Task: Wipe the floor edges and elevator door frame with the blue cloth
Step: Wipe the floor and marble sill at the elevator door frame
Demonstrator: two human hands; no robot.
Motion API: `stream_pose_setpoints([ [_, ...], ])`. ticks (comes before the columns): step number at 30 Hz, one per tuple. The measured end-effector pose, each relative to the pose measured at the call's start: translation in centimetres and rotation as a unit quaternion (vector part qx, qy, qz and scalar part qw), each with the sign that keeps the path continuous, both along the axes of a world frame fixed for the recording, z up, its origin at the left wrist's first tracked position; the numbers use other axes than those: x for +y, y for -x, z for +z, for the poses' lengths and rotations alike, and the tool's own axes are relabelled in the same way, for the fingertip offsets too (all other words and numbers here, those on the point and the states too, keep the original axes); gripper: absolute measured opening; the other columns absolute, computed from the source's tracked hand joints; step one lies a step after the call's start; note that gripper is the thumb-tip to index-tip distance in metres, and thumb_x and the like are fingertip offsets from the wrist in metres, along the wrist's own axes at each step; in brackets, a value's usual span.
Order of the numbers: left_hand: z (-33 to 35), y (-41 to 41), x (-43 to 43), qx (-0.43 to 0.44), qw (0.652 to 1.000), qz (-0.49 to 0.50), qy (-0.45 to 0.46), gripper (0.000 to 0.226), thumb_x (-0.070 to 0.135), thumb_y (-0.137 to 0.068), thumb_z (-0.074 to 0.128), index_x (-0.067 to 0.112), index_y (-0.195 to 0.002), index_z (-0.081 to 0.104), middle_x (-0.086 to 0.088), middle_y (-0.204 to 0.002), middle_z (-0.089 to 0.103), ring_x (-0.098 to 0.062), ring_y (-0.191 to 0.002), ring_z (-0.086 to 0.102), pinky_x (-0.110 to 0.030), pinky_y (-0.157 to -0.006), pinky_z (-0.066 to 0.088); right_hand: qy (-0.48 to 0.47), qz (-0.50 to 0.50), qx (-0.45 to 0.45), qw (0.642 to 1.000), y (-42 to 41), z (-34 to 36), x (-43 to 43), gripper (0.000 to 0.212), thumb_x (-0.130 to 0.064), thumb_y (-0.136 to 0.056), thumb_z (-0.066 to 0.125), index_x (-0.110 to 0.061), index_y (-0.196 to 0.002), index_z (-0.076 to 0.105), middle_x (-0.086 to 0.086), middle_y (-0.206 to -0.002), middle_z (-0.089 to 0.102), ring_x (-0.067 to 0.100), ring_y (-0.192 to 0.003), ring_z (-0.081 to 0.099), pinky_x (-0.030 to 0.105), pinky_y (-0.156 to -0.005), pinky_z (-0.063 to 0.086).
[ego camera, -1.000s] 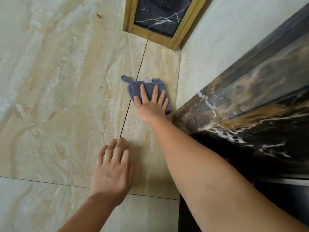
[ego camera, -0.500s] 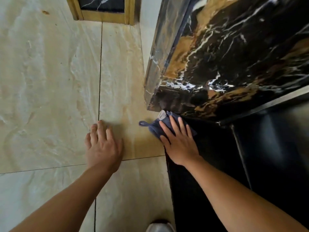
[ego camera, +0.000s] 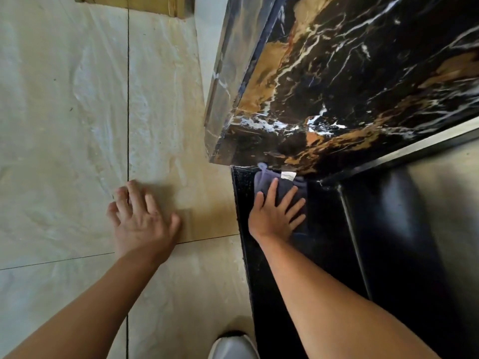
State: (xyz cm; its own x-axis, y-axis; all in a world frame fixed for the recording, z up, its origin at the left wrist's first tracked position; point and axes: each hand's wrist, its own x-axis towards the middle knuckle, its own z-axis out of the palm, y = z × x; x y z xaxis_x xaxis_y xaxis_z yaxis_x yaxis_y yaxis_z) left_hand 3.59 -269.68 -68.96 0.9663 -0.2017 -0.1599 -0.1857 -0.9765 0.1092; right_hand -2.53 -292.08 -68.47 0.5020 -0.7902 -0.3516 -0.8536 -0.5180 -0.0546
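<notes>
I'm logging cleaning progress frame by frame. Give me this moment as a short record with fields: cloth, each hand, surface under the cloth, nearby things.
cloth: blue cloth, flat, white tag showing
right hand: right hand pressed flat on the cloth, fingers spread
left hand: left hand empty, braced on the beige floor tile
surface under cloth: black threshold strip
nearby: marble door frame just above the cloth; shoe at bottom edge

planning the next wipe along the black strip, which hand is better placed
Right hand: it lies flat on the blue cloth by the dark marble door frame. Left hand braces on the beige tile floor.
</notes>
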Motion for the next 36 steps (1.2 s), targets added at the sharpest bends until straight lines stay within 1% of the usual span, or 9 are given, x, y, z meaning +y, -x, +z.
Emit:
stream_pose_setpoints([
  [5,0.2,0.1,0.2,0.011,1.000,-0.004,-0.020,0.072,0.055,-0.083,0.030,0.000,-0.125,0.048,-0.026,-0.149,0.032,-0.043,-0.136,0.026,-0.053,-0.107,0.025,-0.034,0.289,-0.070,0.954,-2.1,-0.5,11.0,0.055,-0.052,-0.098,0.019,-0.045,-0.151,0.004,0.008,-0.164,-0.006,0.039,-0.147,-0.014,0.060,-0.113,-0.011],
  [9,-0.2,0.1,1.5,-0.005,0.999,-0.044,-0.026,0.072,0.059,-0.088,0.027,0.004,-0.130,0.046,-0.024,-0.151,0.031,-0.042,-0.137,0.029,-0.051,-0.106,0.028,-0.002,0.391,-0.091,0.916,-1.1,-0.6,8.7,0.053,-0.053,-0.099,0.020,-0.046,-0.151,0.013,0.002,-0.164,0.007,0.034,-0.149,0.001,0.055,-0.118,0.004],
  [16,-0.6,0.1,1.4,-0.012,0.998,-0.041,-0.035,0.076,0.065,-0.091,0.019,0.007,-0.133,0.044,-0.021,-0.153,0.027,-0.039,-0.139,0.025,-0.048,-0.107,0.025,0.043,0.142,-0.013,0.989,4.9,-0.6,-3.8,0.058,-0.061,-0.093,0.000,-0.049,-0.149,-0.002,-0.002,-0.164,-0.004,0.026,-0.150,-0.007,0.053,-0.120,0.002],
  [21,-0.7,0.0,1.4,-0.012,0.999,-0.041,-0.032,0.076,0.065,-0.090,0.021,0.005,-0.128,0.049,-0.021,-0.151,0.029,-0.040,-0.136,0.028,-0.050,-0.104,0.027,0.008,-0.071,-0.001,0.997,1.4,-0.2,-2.1,0.058,-0.059,-0.095,0.009,-0.046,-0.151,0.001,0.006,-0.164,-0.009,0.039,-0.147,-0.010,0.060,-0.116,-0.004],
  [24,-0.6,-0.1,1.2,-0.004,0.999,-0.034,-0.031,0.077,0.065,-0.089,0.022,0.004,-0.128,0.050,-0.022,-0.151,0.030,-0.040,-0.136,0.029,-0.050,-0.104,0.027,0.010,0.071,-0.023,0.997,-0.9,-0.5,3.6,0.056,-0.059,-0.096,0.020,-0.050,-0.149,0.005,0.010,-0.164,-0.004,0.042,-0.147,-0.009,0.063,-0.114,-0.003],
  [27,-0.6,0.0,1.3,-0.004,0.999,-0.039,-0.031,0.079,0.064,-0.088,0.024,0.003,-0.131,0.048,-0.022,-0.152,0.032,-0.039,-0.136,0.030,-0.050,-0.105,0.027,-0.002,0.272,-0.062,0.960,-0.8,-0.8,8.0,0.056,-0.061,-0.093,0.024,-0.054,-0.147,0.009,0.009,-0.164,-0.001,0.041,-0.147,-0.008,0.062,-0.114,-0.003],
  [31,-0.4,-0.1,1.7,-0.010,0.998,-0.048,-0.032,0.078,0.065,-0.090,0.019,0.007,-0.136,0.042,-0.020,-0.153,0.030,-0.037,-0.139,0.029,-0.048,-0.106,0.027,0.010,0.402,-0.079,0.912,0.1,-1.0,6.0,0.056,-0.064,-0.094,0.020,-0.053,-0.147,0.008,0.004,-0.164,0.001,0.036,-0.149,-0.006,0.058,-0.117,0.003],
  [33,-0.1,-0.1,1.8,-0.014,0.997,-0.055,-0.042,0.078,0.066,-0.090,0.017,0.007,-0.134,0.043,-0.020,-0.153,0.030,-0.037,-0.139,0.028,-0.047,-0.106,0.027,0.037,0.435,-0.073,0.897,0.9,-0.9,2.8,0.054,-0.063,-0.096,0.017,-0.052,-0.148,0.008,0.000,-0.164,0.003,0.031,-0.150,-0.002,0.055,-0.118,0.008],
  [36,0.2,-0.1,1.9,-0.004,0.996,-0.055,-0.063,0.079,0.068,-0.091,0.014,0.009,-0.136,0.042,-0.019,-0.155,0.027,-0.036,-0.141,0.025,-0.045,-0.106,0.026,0.050,0.363,-0.050,0.929,2.2,-0.6,-2.4,0.054,-0.063,-0.095,0.010,-0.053,-0.148,0.003,-0.005,-0.164,0.000,0.026,-0.150,-0.004,0.051,-0.120,0.005],
])
